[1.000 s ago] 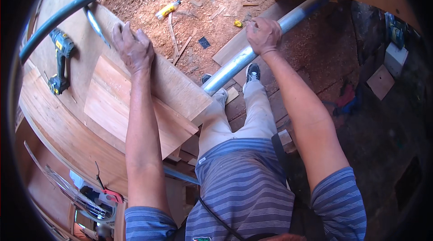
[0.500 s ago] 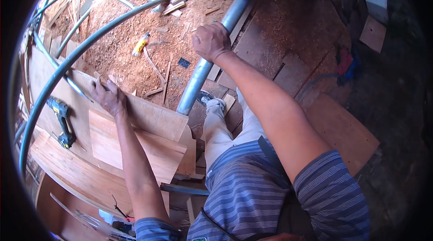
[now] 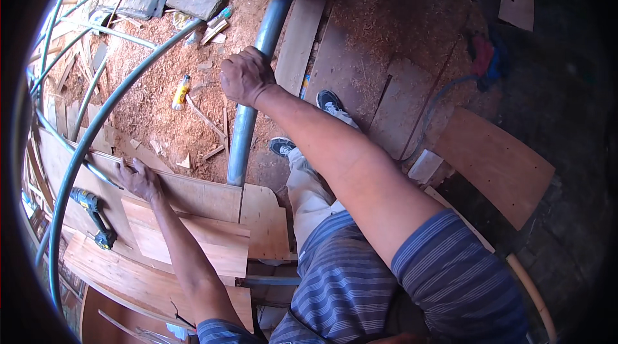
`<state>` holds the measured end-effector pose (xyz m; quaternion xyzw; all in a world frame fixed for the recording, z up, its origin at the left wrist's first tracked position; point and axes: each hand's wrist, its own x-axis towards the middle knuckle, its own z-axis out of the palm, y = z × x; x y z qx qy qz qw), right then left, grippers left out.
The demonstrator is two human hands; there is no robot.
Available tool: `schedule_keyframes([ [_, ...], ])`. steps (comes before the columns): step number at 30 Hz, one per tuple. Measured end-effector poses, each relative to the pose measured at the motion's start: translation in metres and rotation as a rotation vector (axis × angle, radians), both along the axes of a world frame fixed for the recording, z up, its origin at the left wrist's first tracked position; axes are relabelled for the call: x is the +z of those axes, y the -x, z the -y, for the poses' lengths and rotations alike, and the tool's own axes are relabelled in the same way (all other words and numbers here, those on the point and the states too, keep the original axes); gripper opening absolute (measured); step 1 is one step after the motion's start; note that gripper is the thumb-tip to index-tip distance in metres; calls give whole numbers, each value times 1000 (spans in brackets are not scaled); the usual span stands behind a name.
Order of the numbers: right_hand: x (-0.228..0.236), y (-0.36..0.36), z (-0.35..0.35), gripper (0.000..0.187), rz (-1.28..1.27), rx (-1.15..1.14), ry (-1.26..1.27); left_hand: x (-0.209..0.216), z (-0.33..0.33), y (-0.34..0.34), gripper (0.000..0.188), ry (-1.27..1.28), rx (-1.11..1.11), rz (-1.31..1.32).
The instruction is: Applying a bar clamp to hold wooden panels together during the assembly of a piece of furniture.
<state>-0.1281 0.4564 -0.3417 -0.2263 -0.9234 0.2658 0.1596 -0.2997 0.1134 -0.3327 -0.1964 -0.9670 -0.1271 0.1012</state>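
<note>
- Right hand point(image 3: 246, 76) is clenched around the grey metal pole point(image 3: 252, 93), which stands on the sawdust floor point(image 3: 154, 105).
- Left hand point(image 3: 138, 178) lies spread flat on stacked plywood sheets point(image 3: 193, 228).
- A cordless drill point(image 3: 93, 215) rests nearby.

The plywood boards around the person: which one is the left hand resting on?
The left hand rests flat on the large pale board under the smaller stacked pieces, beside the drill, not the curved brown board lying apart.
</note>
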Motion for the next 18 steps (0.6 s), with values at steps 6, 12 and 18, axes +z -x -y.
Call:
schedule_keyframes([
  [6,-2,-1,-1,12,-70,-17,-7,2,-2,1,45,0,20,14],
  [12,-3,0,0,10,-53,-35,-19,5,0,3,45,10,-51,-26],
  [18,-2,0,0,10,-59,-30,-24,8,-3,1,46,-8,-99,-19],
])
